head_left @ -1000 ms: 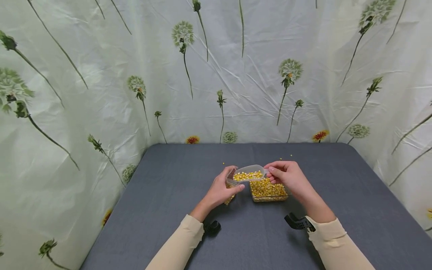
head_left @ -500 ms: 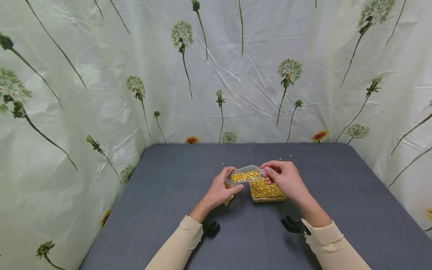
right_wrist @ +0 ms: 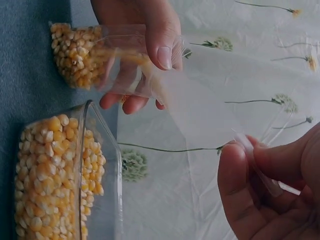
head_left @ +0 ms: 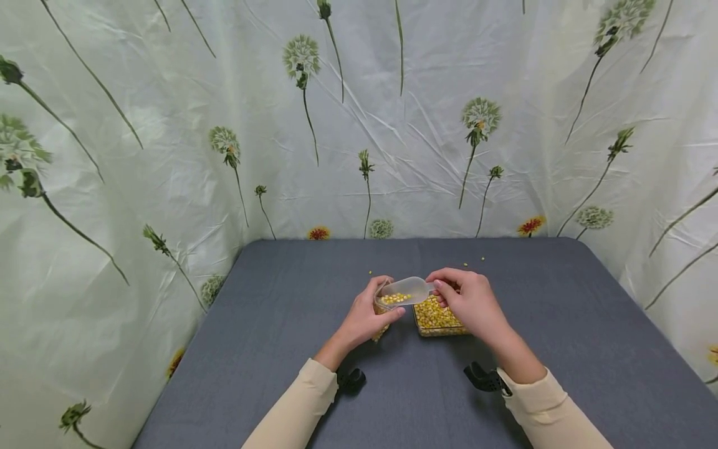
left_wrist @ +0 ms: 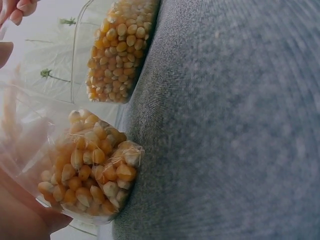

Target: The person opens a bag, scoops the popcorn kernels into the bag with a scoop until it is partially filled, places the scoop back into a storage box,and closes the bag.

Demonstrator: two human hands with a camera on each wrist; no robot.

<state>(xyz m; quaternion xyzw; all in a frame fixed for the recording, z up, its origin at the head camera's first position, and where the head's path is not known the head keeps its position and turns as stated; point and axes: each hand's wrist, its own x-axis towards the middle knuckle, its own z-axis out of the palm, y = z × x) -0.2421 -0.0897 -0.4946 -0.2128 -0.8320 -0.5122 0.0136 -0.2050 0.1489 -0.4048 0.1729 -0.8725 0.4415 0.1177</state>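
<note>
Key relation here: scoop lip vs bag mouth. My right hand (head_left: 470,304) pinches the translucent plastic scoop (head_left: 415,288) by its handle, thumb against index finger. Scoop's long axis runs side to side: handle at my right fingers, bowl reaching left, lip lower than handle. Scoop corn (head_left: 395,299) is bunched toward the lip end; the handle end of the bowl shows bare.

My left hand (head_left: 364,318) grips the upper part of the clear plastic bag (right_wrist: 120,37), thumb on the near side, fingers round the far side. Bag is roughly upright, mouth up, so its long axis meets the scoop's nearly crosswise. Bagged corn (left_wrist: 82,175) fills the lower part. Base is down by the grey tablecloth (head_left: 291,349); can't tell if the cloth takes the weight.

Lip is at the bag mouth or just inside. Exact depth I can't read: see-through walls overlap in the head view. Left hand is the nearer one to that joint; right is off at the scoop's other end.

My read: handle-to-lip slope matters most, plus the left grip holding the mouth under the lip. Any offset there risks spillage.

Clear rectangular tub (right_wrist: 112,210) of corn kernels sits just right of the bag, partly hidden by my right hand. Stray kernels (head_left: 465,264) lie farther back on the cloth.
</note>
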